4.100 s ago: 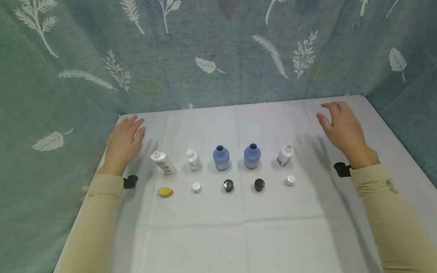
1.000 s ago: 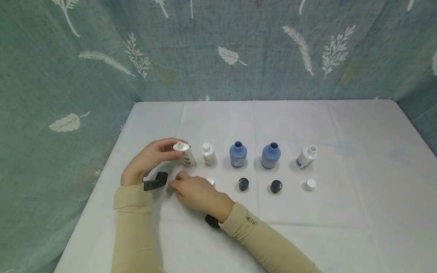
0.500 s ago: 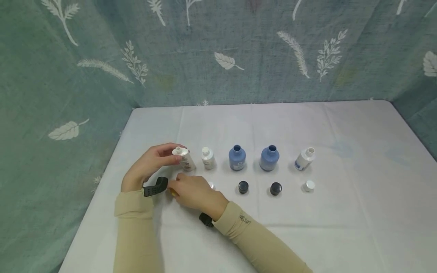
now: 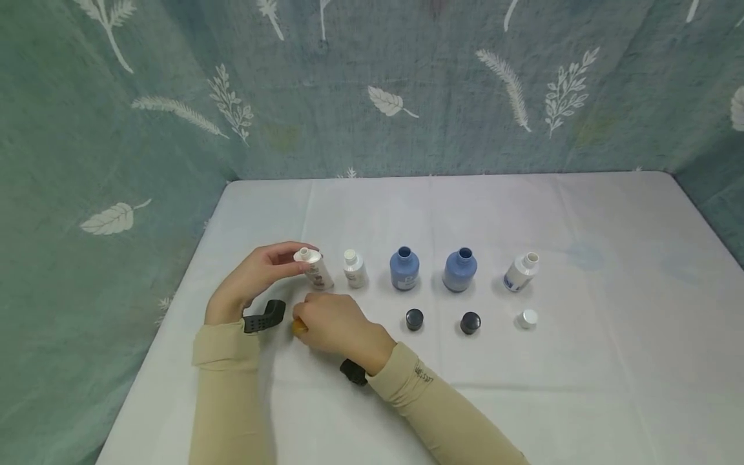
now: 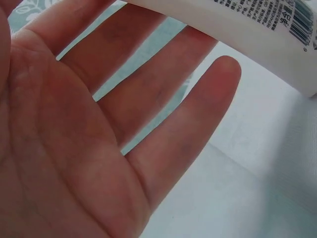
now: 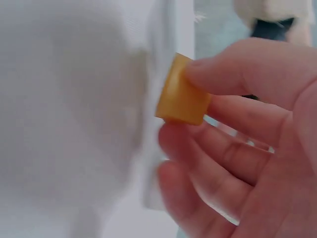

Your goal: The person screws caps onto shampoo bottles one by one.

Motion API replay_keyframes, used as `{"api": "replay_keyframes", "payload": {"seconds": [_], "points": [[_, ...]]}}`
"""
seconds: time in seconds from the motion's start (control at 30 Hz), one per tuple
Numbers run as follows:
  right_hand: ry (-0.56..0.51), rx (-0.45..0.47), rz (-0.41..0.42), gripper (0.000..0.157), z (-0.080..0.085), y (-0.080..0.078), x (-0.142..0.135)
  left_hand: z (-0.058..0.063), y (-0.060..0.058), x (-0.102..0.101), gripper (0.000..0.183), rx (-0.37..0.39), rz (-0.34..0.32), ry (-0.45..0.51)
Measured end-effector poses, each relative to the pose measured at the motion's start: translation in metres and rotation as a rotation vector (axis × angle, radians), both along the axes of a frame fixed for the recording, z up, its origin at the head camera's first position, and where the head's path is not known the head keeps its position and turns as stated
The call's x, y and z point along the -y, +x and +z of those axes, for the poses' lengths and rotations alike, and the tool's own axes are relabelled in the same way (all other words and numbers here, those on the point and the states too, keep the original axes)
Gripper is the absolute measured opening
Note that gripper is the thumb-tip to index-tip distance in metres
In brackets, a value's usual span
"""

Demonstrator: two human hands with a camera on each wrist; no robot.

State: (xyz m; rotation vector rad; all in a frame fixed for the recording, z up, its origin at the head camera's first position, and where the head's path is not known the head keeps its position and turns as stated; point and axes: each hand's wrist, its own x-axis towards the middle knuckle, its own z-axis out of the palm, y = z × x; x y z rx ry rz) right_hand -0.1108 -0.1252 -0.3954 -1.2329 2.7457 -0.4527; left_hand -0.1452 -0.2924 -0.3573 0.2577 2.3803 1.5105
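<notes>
Item changed: yellow plastic cap, blocky in outline (image 6: 181, 96), earlier lying untouched on the white tablecloth (image 4: 523, 400), now pinched between the thumb and fingers of the right hand (image 4: 334, 321), just on the near side of the landmark, a white plastic bottle with sloping shoulder, short spout and printed text (image 4: 316, 274). Item changed: left hand (image 4: 247, 281), earlier well apart from that white bottle, now grips it, thumb in front and fingers behind. Bearing on the work: both pieces appear secured together, one per hand, spout bare and cap apart from it. Reservation: whether the cap is clear of the cloth is hard to tell, the right wrist view being blurred. Pose, left: forearm rising from the near edge, to the left of the white bottle, hand turned rightward to it, fingers long and nearly straight. Pose, right: forearm slanting in from the near right of the white bottle, back of the hand uppermost, lower fingers curved. Remainder, all to the right of the white bottle, in order: small white plastic bottle (image 4: 355, 270); two round-shouldered blue bottles (image 4: 404, 268) (image 4: 460, 270); white bottle with blue print (image 4: 521, 271); nearer row, two round black caps (image 4: 414, 319) (image 4: 470, 322) and one round white cap (image 4: 527, 318)
</notes>
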Motion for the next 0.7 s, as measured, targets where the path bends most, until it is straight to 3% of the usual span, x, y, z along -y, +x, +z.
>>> {"api": "replay_keyframes", "payload": {"seconds": [0.2,0.37,0.53,0.7], "points": [[-0.034,0.062,0.014,0.006,0.025,-0.005,-0.016,-0.016,-0.007,0.008,0.041,-0.012,-0.011,0.012],[-0.116,0.113,0.005,0.024,0.047,-0.008,-0.030,-0.025,-0.010,0.013,0.044,-0.024,-0.027,0.037],[-0.297,0.047,-0.006,0.032,0.059,-0.012,-0.043,-0.029,-0.010,0.017,0.040,-0.034,-0.043,0.054],[-0.527,-0.062,-0.029,0.031,0.056,-0.018,-0.049,-0.033,-0.012,0.018,0.039,-0.066,-0.026,0.044]]}}
